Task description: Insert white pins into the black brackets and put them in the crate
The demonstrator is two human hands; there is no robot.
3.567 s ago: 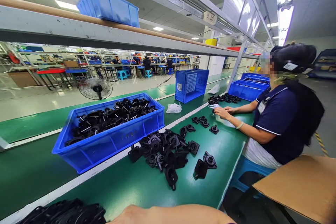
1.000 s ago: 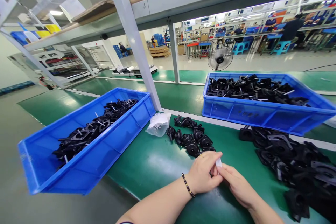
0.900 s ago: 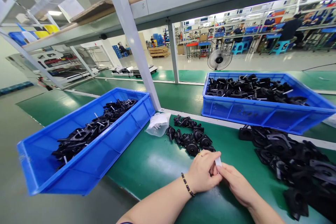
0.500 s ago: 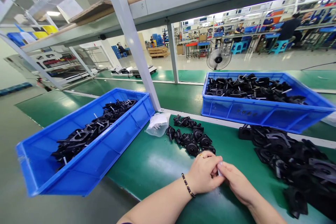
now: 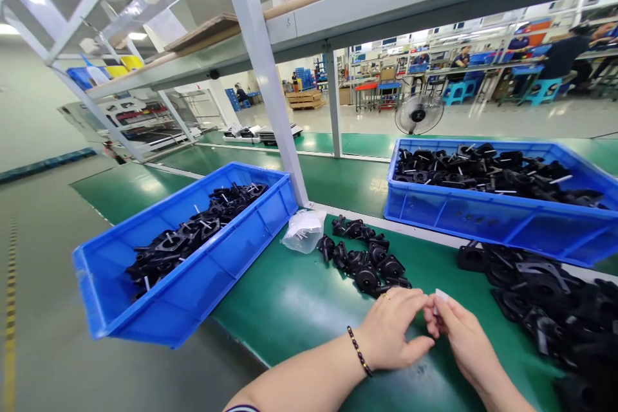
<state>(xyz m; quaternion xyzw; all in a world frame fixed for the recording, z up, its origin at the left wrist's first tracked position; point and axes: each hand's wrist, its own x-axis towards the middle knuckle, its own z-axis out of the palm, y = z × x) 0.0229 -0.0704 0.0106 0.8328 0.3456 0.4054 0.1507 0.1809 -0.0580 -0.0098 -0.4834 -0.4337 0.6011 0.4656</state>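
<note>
My right hand [image 5: 466, 335] pinches a small white piece [image 5: 440, 297] between thumb and fingers, above the glossy green tabletop [image 5: 299, 309]. My left hand [image 5: 398, 329] is close against it, thumb spread; whether its fingers grip anything, I can't tell. Just beyond lie black, round-hubbed parts [image 5: 367, 277].

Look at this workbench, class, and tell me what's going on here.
A person's right hand pinches a small white piece, with the left hand close beside it, over a green bench. Loose black parts lie just beyond the hands, and a larger heap lies to the right. Two blue bins hold more, and a translucent bag sits by the left one.
</note>
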